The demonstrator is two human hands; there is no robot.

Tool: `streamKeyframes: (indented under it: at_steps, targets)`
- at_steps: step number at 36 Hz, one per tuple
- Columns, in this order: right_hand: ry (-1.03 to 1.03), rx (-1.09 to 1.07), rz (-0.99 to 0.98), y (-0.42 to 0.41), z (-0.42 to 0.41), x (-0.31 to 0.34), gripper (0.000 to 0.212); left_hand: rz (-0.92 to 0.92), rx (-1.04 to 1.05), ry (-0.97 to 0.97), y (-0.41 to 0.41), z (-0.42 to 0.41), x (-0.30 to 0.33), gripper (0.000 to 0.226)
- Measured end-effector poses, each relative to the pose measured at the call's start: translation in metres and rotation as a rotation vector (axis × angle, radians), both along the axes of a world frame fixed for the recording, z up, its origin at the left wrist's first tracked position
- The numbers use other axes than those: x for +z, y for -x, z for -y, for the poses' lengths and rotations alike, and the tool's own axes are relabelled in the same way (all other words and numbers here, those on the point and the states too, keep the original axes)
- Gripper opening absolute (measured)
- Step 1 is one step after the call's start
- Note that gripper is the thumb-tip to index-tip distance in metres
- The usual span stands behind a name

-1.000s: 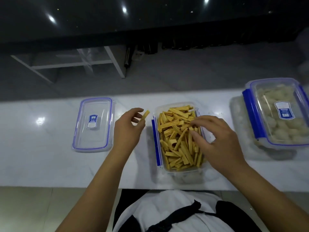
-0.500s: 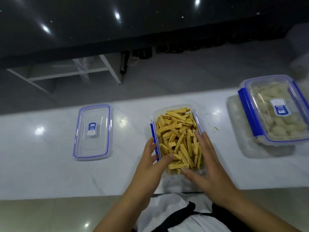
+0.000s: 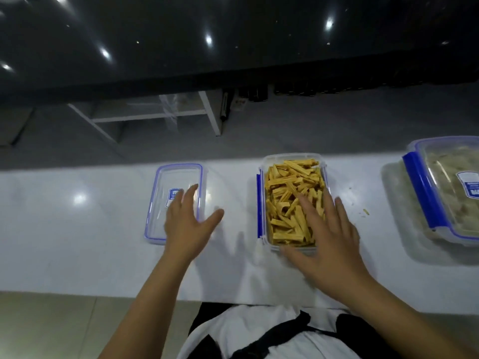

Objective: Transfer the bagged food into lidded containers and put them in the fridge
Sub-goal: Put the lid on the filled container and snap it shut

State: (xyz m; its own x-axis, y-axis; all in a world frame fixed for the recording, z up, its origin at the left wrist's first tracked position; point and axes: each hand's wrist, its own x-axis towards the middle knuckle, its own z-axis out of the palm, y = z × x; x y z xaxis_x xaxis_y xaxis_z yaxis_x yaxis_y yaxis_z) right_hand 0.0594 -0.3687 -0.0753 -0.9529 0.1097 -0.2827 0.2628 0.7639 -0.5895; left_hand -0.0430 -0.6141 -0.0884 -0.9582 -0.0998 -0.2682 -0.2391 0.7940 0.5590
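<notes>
left hand [image 3: 186,224] spread flat over the loose lid [image 3: 166,182]; right hand [image 3: 329,237] splayed on the yellow sticks [image 3: 287,187].

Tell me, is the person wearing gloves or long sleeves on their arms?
No. The left hand and right hand are bare, with no gloves, rings or watch showing. Both forearms are bare too; no sleeve reaches them. Lower down there is a white top with a black strap across it.

Both forearms are left bare, no sleeves seen behind the left hand [image 3: 186,224] or right hand [image 3: 330,244]; a white garment [image 3: 248,330] with black strap [image 3: 282,332] is worn below them.
</notes>
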Motion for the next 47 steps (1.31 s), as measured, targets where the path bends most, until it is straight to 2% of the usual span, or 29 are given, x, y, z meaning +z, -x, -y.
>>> streamKeyframes:
  at_steps: [2, 3, 6, 9, 12, 14, 17, 19, 21, 22, 26, 29, 31, 34, 40, 44, 47]
  targets:
    - [-0.081, 0.043, -0.04, 0.002, 0.016, 0.007, 0.092, 0.076, 0.016, 0.239, 0.011, 0.028, -0.013, 0.1]
    - [-0.109, 0.061, -0.042, 0.003, 0.025, 0.01, 0.09, 0.131, 0.026, 0.297, 0.016, 0.039, -0.018, 0.108]
    - [-0.183, 0.095, 0.022, 0.007, 0.054, 0.013, 0.089, 0.209, 0.009, 0.326, 0.024, 0.056, -0.034, 0.122]
    - [-0.282, 0.109, 0.102, 0.008, 0.077, 0.016, 0.093, 0.148, -0.009, 0.342, 0.025, 0.059, -0.039, 0.12]
    - [-0.227, 0.046, 0.096, 0.006, 0.094, 0.021, 0.094, 0.101, -0.053, 0.332, 0.026, 0.061, -0.033, 0.121]
    - [-0.031, -0.076, 0.045, 0.003, 0.102, 0.025, 0.087, 0.107, -0.094, 0.266, 0.024, 0.063, -0.025, 0.122]
    - [0.476, -0.335, -0.026, 0.004, 0.115, 0.038, 0.062, 0.072, -0.168, 0.049, 0.011, 0.059, -0.004, 0.118]
    - [0.798, -0.494, 0.018, 0.007, 0.124, 0.047, 0.06, 0.007, -0.264, -0.058, -0.005, 0.051, 0.015, 0.118]
    - [1.011, -0.617, 0.003, 0.007, 0.13, 0.054, 0.06, -0.039, -0.368, -0.141, -0.022, 0.041, 0.033, 0.119]
    - [1.052, -0.671, -0.037, 0.006, 0.133, 0.057, 0.056, -0.043, -0.422, -0.182, -0.03, 0.037, 0.04, 0.118]
    - [0.931, -0.829, -0.202, -0.001, 0.131, 0.067, 0.041, 0.059, -0.538, -0.469, -0.049, 0.033, 0.051, 0.111]
    - [0.848, -0.817, -0.263, -0.01, 0.11, 0.072, 0.037, 0.232, -0.407, -0.745, -0.046, 0.031, 0.048, 0.09]
    - [0.812, -0.808, -0.275, -0.019, 0.093, 0.071, 0.037, 0.347, -0.305, -0.82, -0.04, 0.025, 0.046, 0.075]
    - [0.744, -0.853, -0.296, -0.027, 0.074, 0.059, 0.049, 0.429, -0.223, -0.915, -0.037, 0.016, 0.042, 0.059]
    - [0.53, -0.673, -0.375, -0.019, 0.057, 0.041, 0.043, 0.394, -0.197, -0.903, -0.034, -0.012, 0.042, 0.053]
    - [0.547, -0.608, -0.318, 0.002, 0.03, 0.041, 0.048, 0.3, -0.183, -0.9, -0.017, -0.034, 0.04, 0.053]
    - [0.54, -0.556, -0.272, 0.025, 0.008, 0.04, 0.035, 0.225, -0.23, -0.817, -0.005, -0.055, 0.035, 0.049]
